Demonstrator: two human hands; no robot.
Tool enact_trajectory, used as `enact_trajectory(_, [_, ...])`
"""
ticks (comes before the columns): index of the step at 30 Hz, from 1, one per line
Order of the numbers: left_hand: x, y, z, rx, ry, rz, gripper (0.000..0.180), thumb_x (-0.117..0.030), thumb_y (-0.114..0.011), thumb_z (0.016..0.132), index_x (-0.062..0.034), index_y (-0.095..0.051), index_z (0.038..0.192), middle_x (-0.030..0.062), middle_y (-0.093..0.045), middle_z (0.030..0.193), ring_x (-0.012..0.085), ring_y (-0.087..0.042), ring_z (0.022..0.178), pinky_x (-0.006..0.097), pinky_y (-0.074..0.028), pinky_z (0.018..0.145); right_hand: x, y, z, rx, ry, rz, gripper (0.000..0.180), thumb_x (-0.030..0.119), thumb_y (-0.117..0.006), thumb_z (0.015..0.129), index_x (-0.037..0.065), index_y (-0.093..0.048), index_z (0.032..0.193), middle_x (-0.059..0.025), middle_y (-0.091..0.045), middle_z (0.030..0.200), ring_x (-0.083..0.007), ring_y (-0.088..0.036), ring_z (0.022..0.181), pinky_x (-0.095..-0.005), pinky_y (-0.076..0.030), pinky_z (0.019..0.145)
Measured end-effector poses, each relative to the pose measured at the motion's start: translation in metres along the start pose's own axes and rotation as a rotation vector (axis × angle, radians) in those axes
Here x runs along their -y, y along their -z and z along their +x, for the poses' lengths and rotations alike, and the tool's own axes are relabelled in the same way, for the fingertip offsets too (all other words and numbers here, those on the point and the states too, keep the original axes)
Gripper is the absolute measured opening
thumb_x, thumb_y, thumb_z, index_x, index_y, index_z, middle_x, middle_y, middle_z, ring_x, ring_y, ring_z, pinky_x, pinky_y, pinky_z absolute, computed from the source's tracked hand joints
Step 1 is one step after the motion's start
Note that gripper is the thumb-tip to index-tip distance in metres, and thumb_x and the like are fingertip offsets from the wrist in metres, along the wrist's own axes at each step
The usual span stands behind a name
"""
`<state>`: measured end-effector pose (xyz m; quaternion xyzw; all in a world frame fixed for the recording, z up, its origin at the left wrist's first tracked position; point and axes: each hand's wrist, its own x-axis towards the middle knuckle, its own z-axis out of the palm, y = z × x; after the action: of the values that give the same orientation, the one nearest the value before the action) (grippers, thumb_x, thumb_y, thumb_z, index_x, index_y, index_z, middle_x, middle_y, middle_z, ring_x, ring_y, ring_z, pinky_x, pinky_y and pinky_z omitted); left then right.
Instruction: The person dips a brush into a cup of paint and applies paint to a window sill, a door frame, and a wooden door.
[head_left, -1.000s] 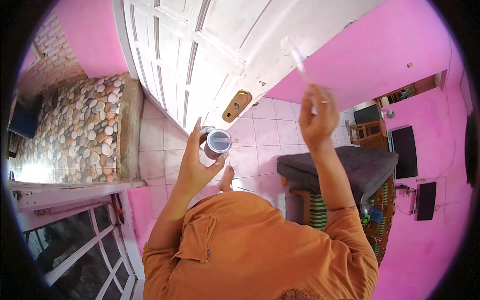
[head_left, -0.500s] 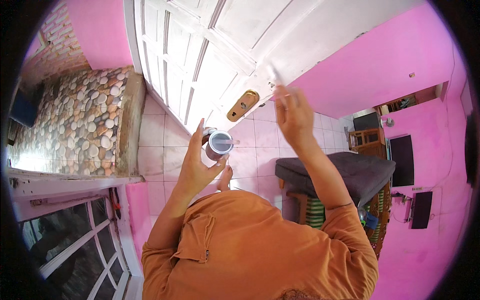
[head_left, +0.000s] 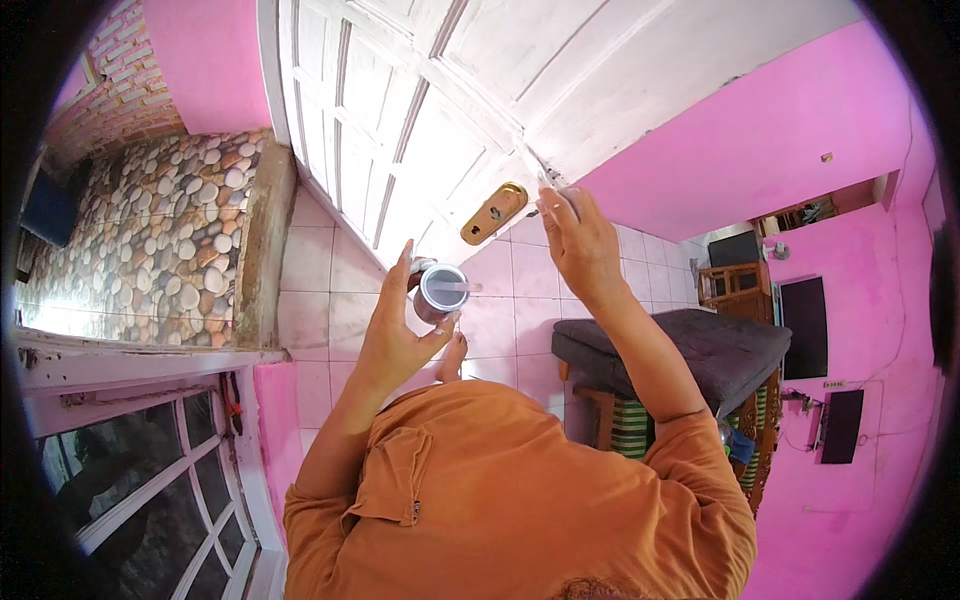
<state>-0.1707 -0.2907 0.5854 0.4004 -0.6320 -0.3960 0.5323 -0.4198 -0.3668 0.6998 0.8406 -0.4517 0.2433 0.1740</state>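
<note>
A white panelled door (head_left: 440,140) stands in front of me, with a brass lock plate (head_left: 494,213) near its edge. In my right hand (head_left: 585,245) is a paintbrush (head_left: 541,172), its white bristle end against the door's surface just above the lock plate. My left hand (head_left: 395,330) grips a small paint can (head_left: 436,303), fingers and thumb wrapped around its side. A flat pale stick (head_left: 458,287) leans in the can across its rim, and grey-white paint shows inside.
Pale floor tiles (head_left: 310,320) and my bare foot (head_left: 452,358) lie below the can. A dark cushioned seat (head_left: 680,350) stands on the right beside pink walls (head_left: 690,170). At left are a pebble-patterned ledge (head_left: 190,240) and a white-framed window (head_left: 160,460).
My right hand has drawn the brush slightly down and left on the door, with its tip now nearer the panel moulding. My left hand holds the can in nearly the same place.
</note>
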Motion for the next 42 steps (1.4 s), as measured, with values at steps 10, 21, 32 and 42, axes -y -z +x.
enact_trajectory(10, [0.002,0.003,-0.003,-0.011,0.03,0.0,0.102,-0.004,-0.081,0.077,-0.0052,-0.024,0.161,0.0177,-0.053,0.138,0.0299,-0.059,0.125,0.041,-0.049,0.106,-0.02,0.109,0.06,-0.535,0.152,-0.255,0.023,0.002,-0.07,0.094,0.0,-0.068,0.117,-0.013,-0.069,0.103,-0.0296,-0.066,0.092,-0.037,-0.055,0.072])
enact_trajectory(21, [0.0,0.002,-0.008,-0.003,0.044,0.0,0.1,-0.005,-0.081,0.078,-0.0031,-0.024,0.161,0.0179,-0.054,0.137,0.0297,-0.059,0.124,0.041,-0.049,0.106,-0.016,0.01,-0.064,-0.159,-0.097,0.088,0.027,0.002,-0.072,0.091,0.002,-0.064,0.117,-0.015,-0.066,0.096,-0.0326,-0.067,0.08,-0.0388,-0.054,0.063])
enact_trajectory(32, [-0.001,-0.004,-0.011,0.034,0.08,-0.018,0.1,-0.004,-0.079,0.077,-0.0024,-0.025,0.16,0.0184,-0.055,0.136,0.0301,-0.058,0.126,0.041,-0.048,0.109,-0.009,-0.014,-0.094,-0.166,-0.229,0.139,0.022,0.002,-0.069,0.094,0.004,-0.064,0.115,-0.0141,-0.065,0.093,-0.0298,-0.065,0.073,-0.0377,-0.053,0.06])
enact_trajectory(42, [-0.001,-0.009,-0.014,0.054,0.096,0.013,0.099,-0.004,-0.079,0.077,-0.0018,-0.025,0.16,0.019,-0.055,0.136,0.031,-0.058,0.127,0.042,-0.047,0.109,-0.006,-0.023,-0.093,-0.176,-0.245,0.16,0.021,0.002,-0.07,0.091,0.003,-0.064,0.112,-0.0138,-0.064,0.09,-0.0307,-0.064,0.069,-0.0387,-0.052,0.056])
